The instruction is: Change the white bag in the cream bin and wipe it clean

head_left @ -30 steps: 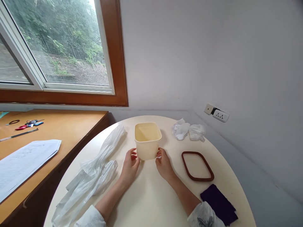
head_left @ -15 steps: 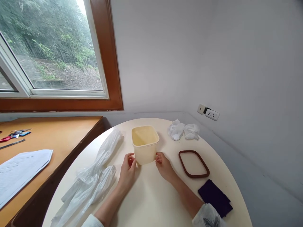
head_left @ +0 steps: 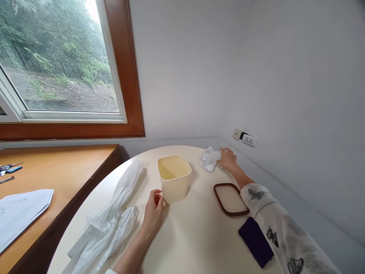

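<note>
The cream container (head_left: 175,190) was seen upright on the table (head_left: 188,239), inside partly hidden; beside it the left hand (head_left: 154,210) was unclenched; at white plastic (head_left: 209,161) the right hand (head_left: 228,159) was placed, its grasp unclear.

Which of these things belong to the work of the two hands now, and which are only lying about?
Seemingly in use:
- cream bin, next to the left hand
- crumpled white bundle, next to the right hand

Apparently lying about:
- brown frame
- purple cloth
- long white bag
- papers on the desk
</note>
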A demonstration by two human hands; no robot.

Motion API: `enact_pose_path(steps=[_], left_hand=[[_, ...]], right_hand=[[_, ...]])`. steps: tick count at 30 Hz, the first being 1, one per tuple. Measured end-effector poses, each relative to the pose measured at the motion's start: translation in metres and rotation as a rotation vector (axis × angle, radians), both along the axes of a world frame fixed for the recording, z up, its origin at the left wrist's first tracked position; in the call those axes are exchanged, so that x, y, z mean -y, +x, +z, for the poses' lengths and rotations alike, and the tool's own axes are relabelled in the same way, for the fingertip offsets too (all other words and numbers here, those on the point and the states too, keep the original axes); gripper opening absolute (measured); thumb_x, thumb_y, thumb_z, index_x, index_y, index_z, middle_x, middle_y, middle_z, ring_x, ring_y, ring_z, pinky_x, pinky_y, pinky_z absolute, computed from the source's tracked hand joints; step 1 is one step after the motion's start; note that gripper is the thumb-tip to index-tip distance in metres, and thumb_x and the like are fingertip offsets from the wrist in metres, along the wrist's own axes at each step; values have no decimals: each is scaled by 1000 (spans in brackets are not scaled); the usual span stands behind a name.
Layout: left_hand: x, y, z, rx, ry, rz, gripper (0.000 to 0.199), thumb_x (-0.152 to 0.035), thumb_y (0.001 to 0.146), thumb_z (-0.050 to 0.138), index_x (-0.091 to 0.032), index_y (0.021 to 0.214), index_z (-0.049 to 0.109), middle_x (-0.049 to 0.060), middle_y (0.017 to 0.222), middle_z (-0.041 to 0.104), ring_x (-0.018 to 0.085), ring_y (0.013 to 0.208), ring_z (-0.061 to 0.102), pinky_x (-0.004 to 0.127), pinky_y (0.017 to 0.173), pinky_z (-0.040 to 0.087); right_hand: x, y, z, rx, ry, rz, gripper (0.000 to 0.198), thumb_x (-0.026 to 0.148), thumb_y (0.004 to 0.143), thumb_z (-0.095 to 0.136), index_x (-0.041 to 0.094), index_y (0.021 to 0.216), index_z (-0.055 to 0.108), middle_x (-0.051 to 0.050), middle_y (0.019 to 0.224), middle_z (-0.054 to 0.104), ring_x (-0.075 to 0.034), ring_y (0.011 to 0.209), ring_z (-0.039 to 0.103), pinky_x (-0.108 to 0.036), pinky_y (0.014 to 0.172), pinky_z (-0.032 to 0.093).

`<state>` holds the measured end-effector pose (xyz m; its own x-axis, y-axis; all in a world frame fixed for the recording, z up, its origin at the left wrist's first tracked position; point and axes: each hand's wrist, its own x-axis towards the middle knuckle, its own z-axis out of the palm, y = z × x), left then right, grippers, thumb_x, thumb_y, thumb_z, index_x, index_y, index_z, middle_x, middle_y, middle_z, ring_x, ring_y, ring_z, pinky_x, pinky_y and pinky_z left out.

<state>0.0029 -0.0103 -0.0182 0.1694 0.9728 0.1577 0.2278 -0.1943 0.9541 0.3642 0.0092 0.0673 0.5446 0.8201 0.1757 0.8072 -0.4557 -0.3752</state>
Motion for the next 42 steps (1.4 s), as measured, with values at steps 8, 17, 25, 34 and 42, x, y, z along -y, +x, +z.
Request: enact_pose_path(steps=[8, 17, 25, 34, 42], left_hand=[[5, 2, 7, -28, 12, 29, 14, -31, 81, 41, -21, 89, 47, -2, 67, 52, 15, 63, 50, 26, 58, 37], [4, 1, 8, -24, 20, 36, 14, -31, 80, 43, -20, 88, 48, -2, 67, 52, 15, 63, 51, 26, 59, 38], [3, -1, 8, -17, 68, 64, 13, -30, 80, 43, -21, 87, 48, -3, 65, 52, 16, 62, 52, 27, 59, 40], [6, -6, 12, 51, 164, 107, 15, -34, 80, 45, -21, 85, 51, 0, 72, 53, 18, 69, 52, 30, 65, 42], [25, -5, 31, 93, 244, 105, 14, -34, 83, 45, -21, 82, 50, 1, 75, 53, 16, 71, 50, 28, 66, 41]], right_hand=[[-3, 22, -33, 67, -96, -115, 46, 17, 63, 63, 14, 108, 57, -19, 138, 31, -36, 131, 17, -53, 101, 6], [-18, 23, -9, -141, 157, -71, 17, 28, 70, 48, 16, 76, 58, -8, 77, 59, -20, 72, 54, -30, 65, 39], [-25, 4, 54, -232, 515, 22, 13, 32, 67, 44, 19, 67, 46, 3, 63, 46, -12, 60, 43, -22, 52, 32], [32, -42, 111, -276, 588, 321, 9, 25, 64, 48, 19, 71, 49, 4, 68, 49, -11, 64, 44, -21, 56, 34], [109, -78, 140, -301, -17, 764, 11, 16, 60, 49, 19, 70, 54, 1, 77, 59, -14, 69, 51, -23, 59, 38]])
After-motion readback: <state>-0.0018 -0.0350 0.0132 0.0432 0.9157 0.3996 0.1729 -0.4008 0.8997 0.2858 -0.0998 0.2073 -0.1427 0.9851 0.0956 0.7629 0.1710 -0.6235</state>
